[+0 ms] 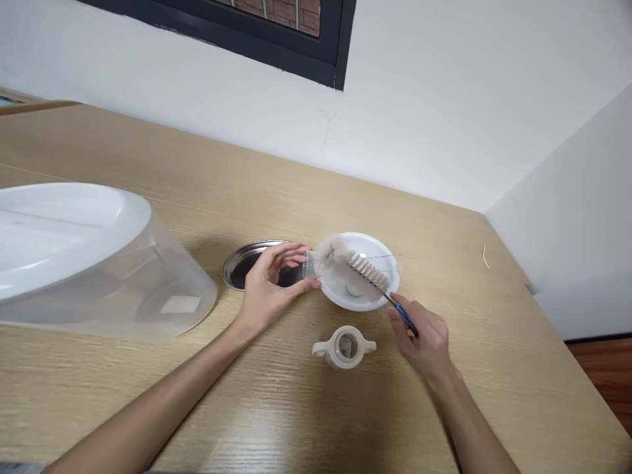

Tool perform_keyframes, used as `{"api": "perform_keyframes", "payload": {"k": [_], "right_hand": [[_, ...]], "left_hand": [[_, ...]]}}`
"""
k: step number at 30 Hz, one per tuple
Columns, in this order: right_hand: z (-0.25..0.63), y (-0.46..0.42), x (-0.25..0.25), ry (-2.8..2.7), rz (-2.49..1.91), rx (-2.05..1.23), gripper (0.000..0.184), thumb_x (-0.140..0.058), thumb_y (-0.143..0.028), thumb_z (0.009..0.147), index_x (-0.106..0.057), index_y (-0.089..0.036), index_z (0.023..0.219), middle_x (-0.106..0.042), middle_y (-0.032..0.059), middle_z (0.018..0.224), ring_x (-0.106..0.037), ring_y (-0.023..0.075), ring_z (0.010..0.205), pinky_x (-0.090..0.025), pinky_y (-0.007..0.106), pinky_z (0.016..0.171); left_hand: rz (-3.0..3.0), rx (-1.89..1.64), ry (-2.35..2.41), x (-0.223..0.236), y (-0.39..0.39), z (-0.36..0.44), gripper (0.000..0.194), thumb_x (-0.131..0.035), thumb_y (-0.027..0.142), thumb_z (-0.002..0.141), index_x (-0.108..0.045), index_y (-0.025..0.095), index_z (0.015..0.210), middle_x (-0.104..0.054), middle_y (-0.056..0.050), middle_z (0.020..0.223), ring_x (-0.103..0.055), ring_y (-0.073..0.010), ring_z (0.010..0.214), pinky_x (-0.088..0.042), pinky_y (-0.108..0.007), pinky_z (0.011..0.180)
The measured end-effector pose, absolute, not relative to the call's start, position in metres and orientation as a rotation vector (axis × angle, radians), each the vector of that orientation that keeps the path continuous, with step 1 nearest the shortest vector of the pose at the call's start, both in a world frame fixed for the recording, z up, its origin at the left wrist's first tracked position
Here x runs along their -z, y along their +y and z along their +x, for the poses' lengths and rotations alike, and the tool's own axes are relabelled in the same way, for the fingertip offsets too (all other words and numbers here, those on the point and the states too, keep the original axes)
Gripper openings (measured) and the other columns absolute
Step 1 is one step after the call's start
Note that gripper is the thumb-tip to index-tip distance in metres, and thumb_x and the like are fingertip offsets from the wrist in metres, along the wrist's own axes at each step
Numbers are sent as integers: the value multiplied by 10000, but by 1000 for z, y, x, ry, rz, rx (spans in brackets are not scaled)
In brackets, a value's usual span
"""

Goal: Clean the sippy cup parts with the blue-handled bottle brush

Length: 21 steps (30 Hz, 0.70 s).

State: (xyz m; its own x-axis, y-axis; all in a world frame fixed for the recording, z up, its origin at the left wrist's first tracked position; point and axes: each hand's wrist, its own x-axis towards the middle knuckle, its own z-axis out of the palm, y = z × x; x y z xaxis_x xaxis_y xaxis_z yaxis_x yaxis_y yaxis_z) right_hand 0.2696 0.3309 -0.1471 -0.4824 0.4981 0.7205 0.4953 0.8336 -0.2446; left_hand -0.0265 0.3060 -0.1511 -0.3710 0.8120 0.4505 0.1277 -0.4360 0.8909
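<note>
My left hand (269, 283) is closed around a small clear plastic cap (309, 264), thumb below and fingers above. In my right hand (424, 336) is a bottle brush (370, 273) with pale bristles, gripped by its blue handle (406, 318). The brush's fluffy tip is right at the cap's right end; whether it reaches inside cannot be made out. Behind the brush lies a shiny white bowl (358, 304). An oval metal dish (234, 266) is partly hidden by my left hand. Nearer to me stands a baby bottle with two cream handles (345, 347), seen from above.
A large translucent container with a white top (143, 276) takes up the left of the wooden table (276, 408). A thin pale strip (485, 256) lies far right. The white wall (419, 99) and a dark window frame (316, 62) bound the back.
</note>
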Motion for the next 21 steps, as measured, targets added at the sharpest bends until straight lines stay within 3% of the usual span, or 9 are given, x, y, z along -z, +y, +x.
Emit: {"api": "perform_keyframes", "payload": {"k": [21], "right_hand": [[268,330,147,-2136,-695,-38,274,-610,-77,942,-640,-124,1210,-616,-11,694,-515,75,533,-439,211,521]], "left_hand": [[1429,-1825,1285,149,304,-24,643,-938,294,641,-586,212,1172,-744,-116,1171,-712,-278,1117,-576,-453,968]]}}
